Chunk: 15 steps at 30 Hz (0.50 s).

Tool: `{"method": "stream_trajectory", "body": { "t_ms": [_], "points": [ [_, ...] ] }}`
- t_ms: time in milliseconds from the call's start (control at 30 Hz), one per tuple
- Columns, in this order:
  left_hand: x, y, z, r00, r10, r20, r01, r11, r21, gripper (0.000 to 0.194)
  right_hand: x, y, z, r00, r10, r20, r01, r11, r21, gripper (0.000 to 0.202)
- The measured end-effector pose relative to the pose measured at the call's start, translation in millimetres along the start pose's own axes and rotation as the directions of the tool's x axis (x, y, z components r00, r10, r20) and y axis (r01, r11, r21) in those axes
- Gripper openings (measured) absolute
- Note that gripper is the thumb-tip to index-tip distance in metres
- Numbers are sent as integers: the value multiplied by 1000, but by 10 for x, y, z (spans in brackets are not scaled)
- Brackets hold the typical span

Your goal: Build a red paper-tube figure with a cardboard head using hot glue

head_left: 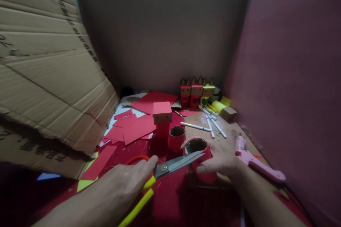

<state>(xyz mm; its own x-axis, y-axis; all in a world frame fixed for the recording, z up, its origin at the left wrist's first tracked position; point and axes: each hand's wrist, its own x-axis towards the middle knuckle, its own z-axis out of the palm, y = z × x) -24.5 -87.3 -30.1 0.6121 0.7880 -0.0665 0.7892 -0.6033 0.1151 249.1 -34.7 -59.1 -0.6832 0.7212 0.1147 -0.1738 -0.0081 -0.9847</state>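
My left hand (133,177) is closed round the handles of a pair of scissors (176,165) with red and yellow grips. The blades point right and lie across the rim of a red paper-covered tube (206,170). Around that tube's right side are the fingers of my right hand (218,159); its open top shows a dark inside with a fringed edge. Just behind stands a second red tube (177,140), and left of it a red figure (162,117) with a box-shaped head.
Red paper sheets (138,129) cover the back left beside a large cardboard panel (53,60). Several finished figures (196,93) stand at the back. White markers (195,126) and a pink glue gun (255,163) lie to the right.
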Motion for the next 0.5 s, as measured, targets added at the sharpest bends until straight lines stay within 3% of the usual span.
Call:
{"method": "stream_trajectory", "body": {
  "t_ms": [133, 333, 500],
  "points": [
    [-20, -35, 49, 999, -23, -45, 24, 1000, 14, 44, 1, -20, 27, 997, -4, -78, -2, 997, -80, 44],
    [-42, -47, 100, 995, -80, -60, 72, 991, -114, 37, 19, 6, 71, 976, -12, -216, -31, 980, -195, 44],
    [-45, -12, 137, 991, -26, -128, 18, 998, -65, 50, 33, -25, 158, 976, -14, -215, -47, 960, -276, 37]
  ]
}}
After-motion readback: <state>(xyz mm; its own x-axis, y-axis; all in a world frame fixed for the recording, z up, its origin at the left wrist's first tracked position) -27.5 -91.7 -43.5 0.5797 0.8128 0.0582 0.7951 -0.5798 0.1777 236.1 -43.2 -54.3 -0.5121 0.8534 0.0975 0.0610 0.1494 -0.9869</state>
